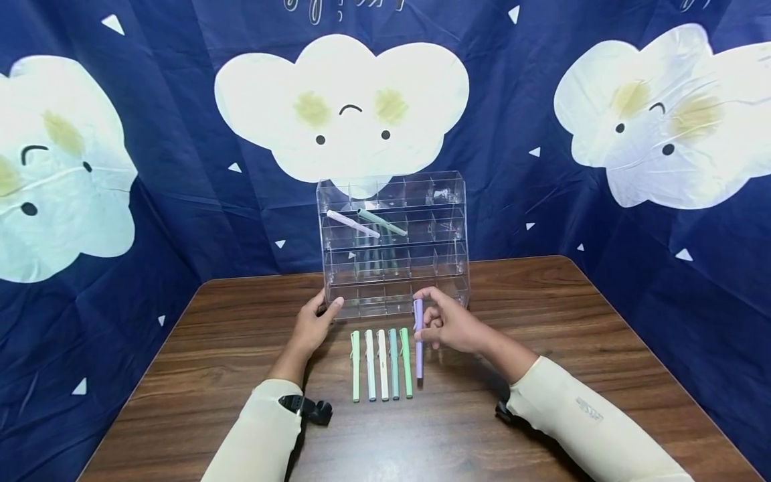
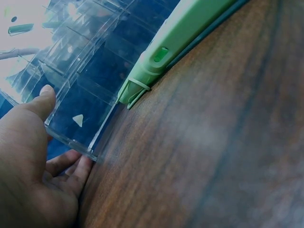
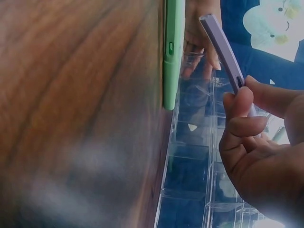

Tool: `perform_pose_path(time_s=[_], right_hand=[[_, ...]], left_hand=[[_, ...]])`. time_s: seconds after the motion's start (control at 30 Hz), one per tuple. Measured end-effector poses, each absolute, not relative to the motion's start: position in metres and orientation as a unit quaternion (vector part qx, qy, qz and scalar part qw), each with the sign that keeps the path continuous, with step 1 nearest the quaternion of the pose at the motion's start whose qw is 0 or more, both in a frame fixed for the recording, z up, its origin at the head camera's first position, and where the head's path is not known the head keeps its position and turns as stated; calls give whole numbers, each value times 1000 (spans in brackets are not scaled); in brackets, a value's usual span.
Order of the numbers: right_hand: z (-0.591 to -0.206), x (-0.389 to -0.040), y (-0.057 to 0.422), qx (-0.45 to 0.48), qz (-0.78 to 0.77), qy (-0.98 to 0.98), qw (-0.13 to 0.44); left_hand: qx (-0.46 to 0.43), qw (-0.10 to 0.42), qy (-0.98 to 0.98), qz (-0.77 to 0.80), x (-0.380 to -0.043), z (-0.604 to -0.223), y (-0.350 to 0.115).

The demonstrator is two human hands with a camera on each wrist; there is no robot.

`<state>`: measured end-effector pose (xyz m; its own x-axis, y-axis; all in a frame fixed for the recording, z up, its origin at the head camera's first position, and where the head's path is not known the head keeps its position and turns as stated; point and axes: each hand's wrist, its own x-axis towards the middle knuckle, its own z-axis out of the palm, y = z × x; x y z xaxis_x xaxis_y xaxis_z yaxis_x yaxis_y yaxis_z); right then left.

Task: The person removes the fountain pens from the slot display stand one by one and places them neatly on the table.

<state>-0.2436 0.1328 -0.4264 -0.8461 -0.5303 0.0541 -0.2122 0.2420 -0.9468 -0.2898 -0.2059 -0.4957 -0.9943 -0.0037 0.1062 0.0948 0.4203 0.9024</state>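
Observation:
My right hand (image 1: 453, 323) pinches a purple pen (image 1: 419, 361) between thumb and fingers, its clip end up, just in front of the rack's lower right part. In the right wrist view the purple pen (image 3: 223, 50) is clear of the table. My left hand (image 1: 313, 326) grips the lower left corner of a clear tiered rack (image 1: 367, 307), thumb on its front and fingers around the edge. Side by side before the rack lie several pens: a pale green pen (image 1: 356, 366), two whitish ones, a teal pen (image 1: 394, 365) and a green pen (image 1: 406, 363).
Higher in the rack, a pale lilac pen (image 1: 354, 224) and a grey-green pen (image 1: 382, 222) lie slanted across the compartments. The brown wooden table (image 1: 229, 375) carries everything. A blue curtain (image 1: 512, 221) with white clouds hangs behind and along both sides.

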Motion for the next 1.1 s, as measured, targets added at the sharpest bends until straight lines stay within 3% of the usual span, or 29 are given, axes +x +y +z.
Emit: perform_pose_path(time_s=[0.27,1.1], right_hand=[[-431,-240,131,-245,-548,782,167],[-454,-245,137,-276,-531,785,160]], left_hand=[[-21,52,-838,-543,-289,-495,-208],[-24,45,-838,-543,-290,-494,-206]])
